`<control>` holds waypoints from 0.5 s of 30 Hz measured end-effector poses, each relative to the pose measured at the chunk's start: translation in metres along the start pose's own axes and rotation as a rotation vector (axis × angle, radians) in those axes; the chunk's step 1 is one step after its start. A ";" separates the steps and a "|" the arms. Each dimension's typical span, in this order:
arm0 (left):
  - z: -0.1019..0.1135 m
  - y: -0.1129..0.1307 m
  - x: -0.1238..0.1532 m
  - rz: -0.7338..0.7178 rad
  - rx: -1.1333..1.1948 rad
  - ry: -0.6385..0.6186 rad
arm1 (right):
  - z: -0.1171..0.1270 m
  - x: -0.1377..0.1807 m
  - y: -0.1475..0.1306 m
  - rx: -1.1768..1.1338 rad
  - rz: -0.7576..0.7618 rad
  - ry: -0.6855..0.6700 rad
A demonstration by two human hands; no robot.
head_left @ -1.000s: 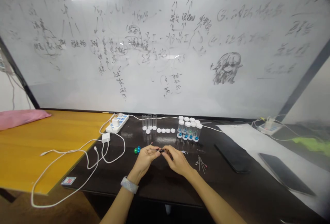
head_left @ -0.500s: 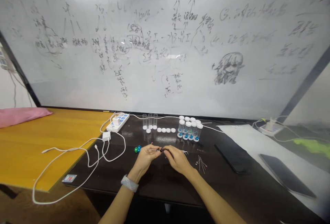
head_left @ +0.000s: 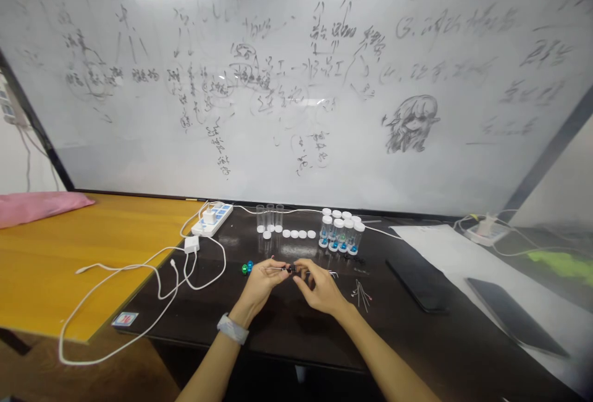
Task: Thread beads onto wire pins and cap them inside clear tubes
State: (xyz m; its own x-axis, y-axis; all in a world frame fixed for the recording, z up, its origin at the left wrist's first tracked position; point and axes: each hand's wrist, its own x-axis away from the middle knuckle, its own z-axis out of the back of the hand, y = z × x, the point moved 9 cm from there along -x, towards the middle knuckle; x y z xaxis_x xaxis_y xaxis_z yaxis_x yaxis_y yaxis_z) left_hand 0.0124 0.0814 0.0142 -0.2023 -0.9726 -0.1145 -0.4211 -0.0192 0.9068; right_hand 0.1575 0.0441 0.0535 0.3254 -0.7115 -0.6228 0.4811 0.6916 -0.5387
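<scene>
Head view: left hand (head_left: 260,281) has a small black piece (head_left: 291,269) pinched above the dark counter (head_left: 296,331). Right hand (head_left: 322,291) is right by it, thumb and finger parted, can't tell if it's touching. Green ball (head_left: 244,269) sits left, capped tubes (head_left: 338,234) far side, right.

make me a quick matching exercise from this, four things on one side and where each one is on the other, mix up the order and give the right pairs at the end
Things
1. small dark piece
2. green ball
3. fanned-out pins
4. pale band

Places
a. lying on the dark table, to the right of the right hand
b. around the left wrist
c. next to a blue ball, beside the left hand
d. between the fingertips of the two hands

Right pairs: 1-d, 2-c, 3-a, 4-b
</scene>
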 end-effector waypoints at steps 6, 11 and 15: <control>-0.001 0.001 0.001 -0.004 -0.005 -0.009 | 0.002 -0.001 0.001 0.002 -0.002 0.028; 0.000 0.000 0.000 -0.006 0.005 -0.017 | 0.000 0.000 -0.003 -0.035 0.035 0.014; 0.000 0.000 -0.001 -0.006 0.012 -0.020 | 0.002 -0.003 -0.003 -0.005 0.014 0.041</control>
State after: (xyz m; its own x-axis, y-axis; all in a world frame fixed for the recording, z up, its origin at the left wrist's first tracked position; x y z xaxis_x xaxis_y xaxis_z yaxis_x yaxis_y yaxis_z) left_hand 0.0129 0.0820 0.0139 -0.2176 -0.9676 -0.1280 -0.4325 -0.0220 0.9014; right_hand 0.1571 0.0439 0.0576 0.2981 -0.6964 -0.6528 0.4726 0.7019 -0.5329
